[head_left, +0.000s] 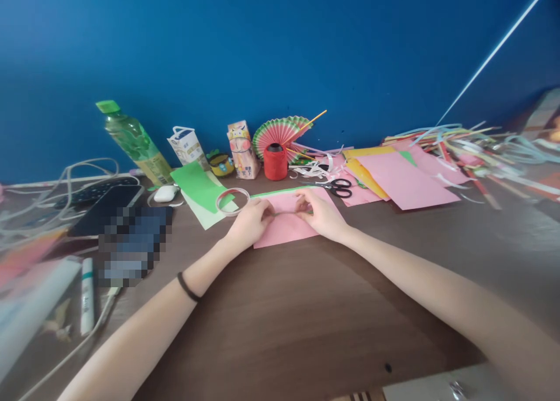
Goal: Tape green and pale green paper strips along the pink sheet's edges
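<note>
My left hand (250,221) and my right hand (322,213) are both closed, fingertips pinched, over a pink sheet of paper (284,233) on the desk. Between them stretches a thin greenish strip (286,213), one end in each hand. Its material is too small to make out. A green sheet's edge (280,191) shows behind the pink sheet. A roll of tape (233,202) stands by my left hand, over green paper (199,186). Scissors with black handles (341,188) lie just beyond my right hand.
Along the blue wall stand a green-capped bottle (135,138), a small carton (187,147), a red jar (275,163) and a paper fan (282,133). Pink paper (409,182) and several thin strips lie at right. A phone (137,243), cables and a marker (87,296) are at left.
</note>
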`<state>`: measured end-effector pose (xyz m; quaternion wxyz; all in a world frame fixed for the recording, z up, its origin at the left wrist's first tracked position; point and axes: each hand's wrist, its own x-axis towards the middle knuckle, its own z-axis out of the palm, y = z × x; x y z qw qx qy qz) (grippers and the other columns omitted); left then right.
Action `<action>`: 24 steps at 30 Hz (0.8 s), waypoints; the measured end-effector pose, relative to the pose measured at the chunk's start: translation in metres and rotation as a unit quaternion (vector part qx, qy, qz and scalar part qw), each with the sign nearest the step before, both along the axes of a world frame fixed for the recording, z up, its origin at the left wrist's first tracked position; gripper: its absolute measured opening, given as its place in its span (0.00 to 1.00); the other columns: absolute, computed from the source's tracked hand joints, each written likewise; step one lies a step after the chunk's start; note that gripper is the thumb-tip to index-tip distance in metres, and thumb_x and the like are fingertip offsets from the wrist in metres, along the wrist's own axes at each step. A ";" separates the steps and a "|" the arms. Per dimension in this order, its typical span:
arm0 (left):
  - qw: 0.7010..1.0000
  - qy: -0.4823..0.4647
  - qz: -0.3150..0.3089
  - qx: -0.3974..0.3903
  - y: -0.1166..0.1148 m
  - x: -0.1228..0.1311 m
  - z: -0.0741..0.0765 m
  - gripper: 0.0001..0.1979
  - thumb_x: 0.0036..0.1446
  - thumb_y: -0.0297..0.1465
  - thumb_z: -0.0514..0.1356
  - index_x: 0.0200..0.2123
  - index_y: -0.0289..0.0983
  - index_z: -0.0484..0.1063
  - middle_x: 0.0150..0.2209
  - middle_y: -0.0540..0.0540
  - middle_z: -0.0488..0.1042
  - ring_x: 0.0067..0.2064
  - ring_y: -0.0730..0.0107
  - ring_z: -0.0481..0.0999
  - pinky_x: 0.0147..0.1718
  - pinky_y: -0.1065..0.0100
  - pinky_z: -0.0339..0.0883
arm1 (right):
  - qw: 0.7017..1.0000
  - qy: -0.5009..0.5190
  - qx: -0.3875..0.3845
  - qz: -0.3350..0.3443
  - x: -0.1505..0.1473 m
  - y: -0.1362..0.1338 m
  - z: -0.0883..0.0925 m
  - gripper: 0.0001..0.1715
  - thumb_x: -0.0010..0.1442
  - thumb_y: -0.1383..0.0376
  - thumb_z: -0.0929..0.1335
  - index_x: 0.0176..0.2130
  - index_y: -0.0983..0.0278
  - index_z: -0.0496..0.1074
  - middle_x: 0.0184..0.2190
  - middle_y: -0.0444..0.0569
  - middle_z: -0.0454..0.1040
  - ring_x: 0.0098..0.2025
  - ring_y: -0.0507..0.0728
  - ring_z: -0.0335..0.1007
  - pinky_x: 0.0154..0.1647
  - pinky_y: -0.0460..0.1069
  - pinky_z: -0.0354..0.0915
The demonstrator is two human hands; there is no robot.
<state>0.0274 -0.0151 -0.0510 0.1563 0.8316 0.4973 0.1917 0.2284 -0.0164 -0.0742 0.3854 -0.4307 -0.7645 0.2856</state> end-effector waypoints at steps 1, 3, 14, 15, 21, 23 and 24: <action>1.000 -0.010 0.009 -0.027 0.000 0.000 0.001 0.04 0.50 0.25 0.54 0.32 0.35 0.67 0.33 0.44 0.70 0.35 0.66 0.70 0.36 0.65 0.64 | 1.000 0.002 0.006 -0.001 0.000 0.001 -0.001 0.21 0.50 0.74 0.63 0.44 0.58 0.60 0.32 0.44 0.69 0.35 0.53 0.68 0.42 0.52 0.65; 0.997 -0.022 0.020 -0.073 0.000 -0.002 0.002 0.05 0.49 0.25 0.54 0.32 0.35 0.66 0.31 0.46 0.71 0.33 0.67 0.70 0.33 0.66 0.64 | 0.999 0.009 0.036 -0.016 0.002 0.002 -0.001 0.20 0.51 0.73 0.63 0.43 0.59 0.60 0.33 0.44 0.69 0.36 0.54 0.68 0.41 0.52 0.64; 0.991 -0.035 0.015 -0.131 -0.001 -0.002 0.009 0.09 0.46 0.24 0.53 0.33 0.34 0.69 0.30 0.46 0.72 0.31 0.68 0.71 0.32 0.68 0.65 | 0.994 -0.051 0.097 -0.003 0.003 0.001 -0.001 0.27 0.43 0.79 0.60 0.44 0.60 0.60 0.38 0.48 0.71 0.44 0.56 0.67 0.46 0.52 0.61; 0.991 -0.031 0.017 -0.131 -0.001 -0.002 0.010 0.09 0.46 0.24 0.53 0.33 0.34 0.69 0.29 0.46 0.72 0.31 0.68 0.71 0.32 0.68 0.65 | 0.994 -0.062 0.093 -0.004 0.002 0.002 -0.001 0.27 0.43 0.79 0.60 0.43 0.60 0.60 0.36 0.47 0.71 0.43 0.55 0.67 0.45 0.52 0.62; 0.990 -0.056 0.010 -0.128 -0.004 -0.001 0.014 0.10 0.50 0.33 0.54 0.33 0.34 0.70 0.31 0.46 0.73 0.33 0.67 0.72 0.33 0.66 0.64 | 0.988 -0.042 0.143 -0.041 0.001 0.001 0.000 0.20 0.50 0.76 0.61 0.42 0.60 0.60 0.30 0.44 0.72 0.40 0.56 0.68 0.45 0.54 0.62; 0.989 -0.086 0.005 -0.120 -0.005 0.000 0.017 0.13 0.53 0.37 0.53 0.34 0.34 0.71 0.34 0.46 0.74 0.35 0.66 0.72 0.36 0.66 0.64 | 0.981 -0.025 0.187 -0.046 0.000 -0.001 0.001 0.18 0.53 0.74 0.63 0.43 0.59 0.60 0.31 0.44 0.73 0.43 0.57 0.68 0.47 0.55 0.61; 0.987 -0.101 -0.001 -0.124 -0.005 0.001 0.018 0.13 0.53 0.37 0.52 0.34 0.34 0.71 0.35 0.46 0.74 0.36 0.66 0.71 0.38 0.65 0.63 | 0.977 -0.019 0.207 -0.048 0.000 -0.003 0.001 0.17 0.54 0.73 0.63 0.43 0.59 0.60 0.32 0.45 0.73 0.43 0.57 0.68 0.47 0.55 0.62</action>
